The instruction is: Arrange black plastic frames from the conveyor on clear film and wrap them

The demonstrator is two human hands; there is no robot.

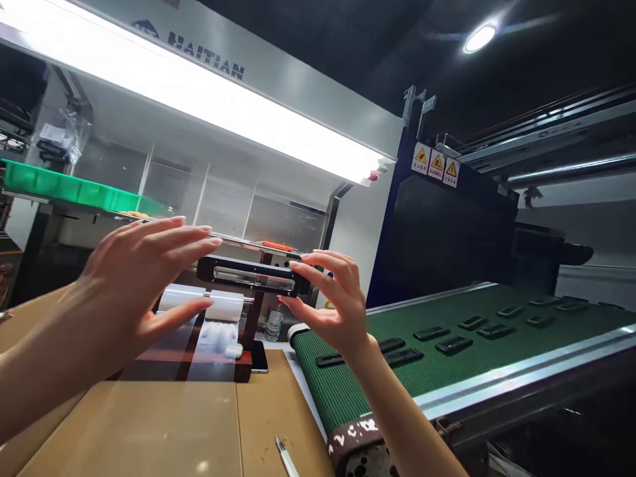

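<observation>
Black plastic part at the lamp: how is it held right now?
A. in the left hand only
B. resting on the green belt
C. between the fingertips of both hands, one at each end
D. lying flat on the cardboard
C: the black plastic part is raised, the left hand at one end and the right hand at the other, above the cardboard.

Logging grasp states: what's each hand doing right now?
Left hand: fingers pinch the left end of the black frame part.
Right hand: fingers pinch its right end.

Dim factory hall under a dark ceiling with one round ceiling lamp (479, 38). Long bright light strip (199, 93) across a grey machine housing (278, 76); green conveyor belt (477, 361) alongside, cardboard-covered table (163, 424) below.
</observation>
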